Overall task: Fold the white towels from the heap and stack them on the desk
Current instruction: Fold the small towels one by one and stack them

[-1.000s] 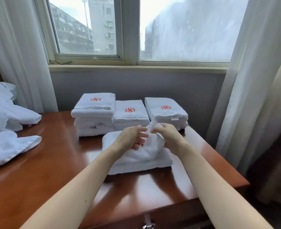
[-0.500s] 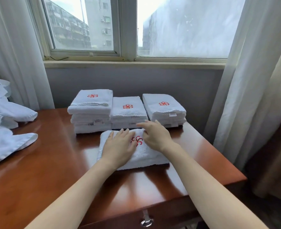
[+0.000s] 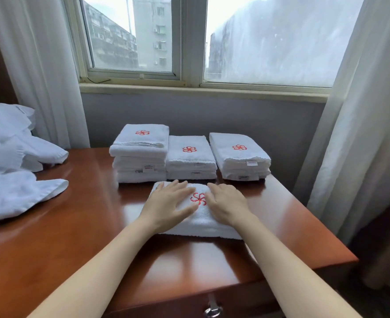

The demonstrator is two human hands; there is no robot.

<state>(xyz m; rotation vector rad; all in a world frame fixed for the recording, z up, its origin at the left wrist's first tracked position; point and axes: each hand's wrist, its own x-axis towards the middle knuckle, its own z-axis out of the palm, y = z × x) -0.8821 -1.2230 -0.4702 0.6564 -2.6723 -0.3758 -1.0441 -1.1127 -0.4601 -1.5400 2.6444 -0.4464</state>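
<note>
Beneath a curtained window [image 3: 189, 37], the glossy wooden desk [image 3: 63, 237] carries three stacks of folded towels [image 3: 190, 157] at its far edge and a loose heap [image 3: 13, 161] at the left. Both hands lie flat with straight fingers on a folded white towel [image 3: 203, 222] just before the stacks, the left hand [image 3: 168, 204] and right hand [image 3: 227, 204] flanking its red flower emblem [image 3: 198, 199].

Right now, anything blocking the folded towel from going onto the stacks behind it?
Nothing visible. The left hand and right hand lie flat on the folded towel; the three stacks sit directly behind it on the desk, tops bare.
</note>
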